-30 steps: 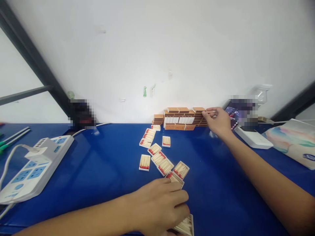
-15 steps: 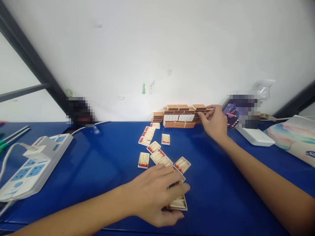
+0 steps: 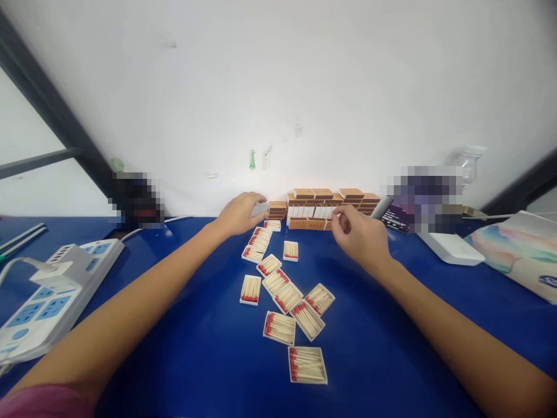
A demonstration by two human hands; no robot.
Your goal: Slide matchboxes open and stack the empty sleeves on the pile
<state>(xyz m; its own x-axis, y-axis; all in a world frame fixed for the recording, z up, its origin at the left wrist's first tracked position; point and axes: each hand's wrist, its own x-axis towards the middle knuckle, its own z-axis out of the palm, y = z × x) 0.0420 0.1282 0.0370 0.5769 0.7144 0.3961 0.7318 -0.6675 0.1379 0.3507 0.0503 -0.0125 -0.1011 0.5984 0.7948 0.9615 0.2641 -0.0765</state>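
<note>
My left hand (image 3: 243,213) is at the wall, just left of a short stack of brown matchboxes (image 3: 277,210). Its thumb and fingers curve round a small pale thing that I cannot make out. In front of the longer matchbox stack (image 3: 304,194), my right hand (image 3: 361,232) pinches its fingertips at the right end of the front row. Whether something sits in that pinch is hidden. White rows of boxes (image 3: 302,211) show in the stack's middle. Open matchbox trays full of red-tipped matches (image 3: 307,364) trail across the blue table (image 3: 195,342) between my arms.
A white power strip (image 3: 56,302) with a plugged-in cable lies at the left. Behind my right hand a phone (image 3: 397,217) leans near a white box (image 3: 452,248). A colourful tissue pack (image 3: 517,247) is at the far right. The white wall (image 3: 278,87) bounds the table's back.
My left hand has left the nearest match trays and moved up to the small stack at the wall. My right hand has shifted left from the long stack's right end to its front.
</note>
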